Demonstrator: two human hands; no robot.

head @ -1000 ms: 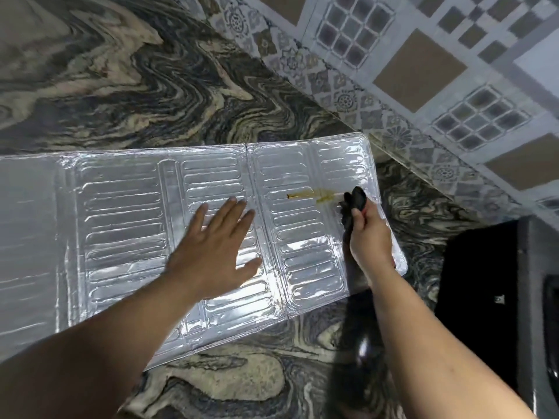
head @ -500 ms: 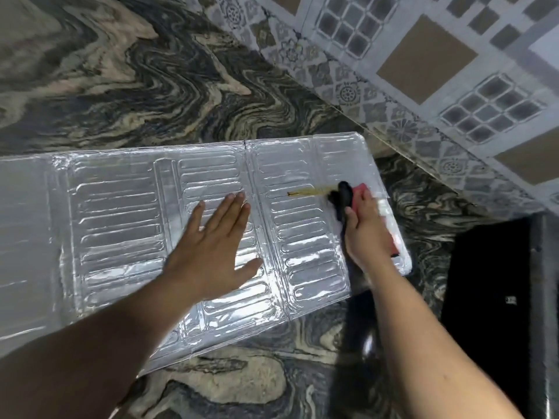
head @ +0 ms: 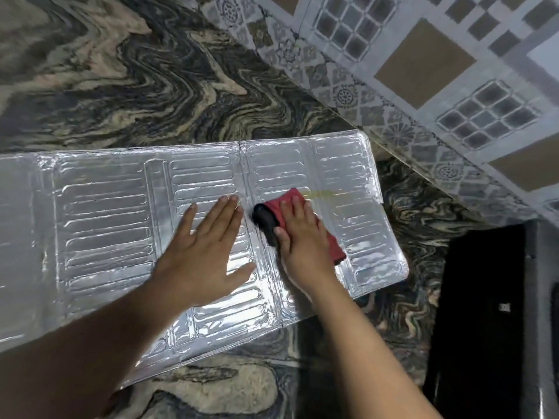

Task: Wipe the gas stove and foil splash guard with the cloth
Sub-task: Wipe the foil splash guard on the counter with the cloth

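The foil splash guard (head: 102, 225) lies flat and unfolded on the marbled counter. My left hand (head: 208, 246) rests palm down on its middle panel, fingers spread, holding nothing. My right hand (head: 302, 237) presses a red and black cloth (head: 272, 211) flat against the right panel, close to the fold line. A yellowish greasy smear (head: 323, 193) runs to the right of the cloth. The black gas stove (head: 484, 313) shows at the lower right edge, apart from both hands.
The dark swirled stone counter (head: 151, 80) stretches beyond and in front of the guard. A patterned tiled wall (head: 438, 71) rises at the upper right, close to the guard's far right corner.
My right hand slid the cloth leftward across the smear, from the right panel's outer edge toward the fold. The cloth now lies flattened under the palm. My left hand stayed put.
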